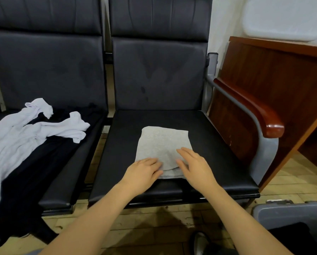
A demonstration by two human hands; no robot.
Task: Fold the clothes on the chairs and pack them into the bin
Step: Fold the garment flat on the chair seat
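- Your two black padded chairs [154, 76] stand side by side; the left one is cut off at the frame's left edge, and its seat is largely hidden under clothes.
- The brown wooden desk [264, 74] stands to the right of the chairs, beyond a glossy wooden armrest [255, 107] on a grey metal frame; the desk runs out of frame.
- A black garment [34, 172] spills over the left seat's front edge, its shape hard to make out.
- A crumpled white garment [16, 137] lies on top of it, partly out of frame.
- The grey plastic bin [290, 214] sits at the bottom right corner, mostly cut off, with something dark inside.
- The grey cloth [163, 144], soft and folded to a rough rectangle, lies in the middle of the right seat, toward the front edge.
- Your left hand [144, 173] rests flat on its near left corner, fingers straight.
- Your right hand [194, 164] lies flat on its near right corner, fingers spread and gripping nothing.
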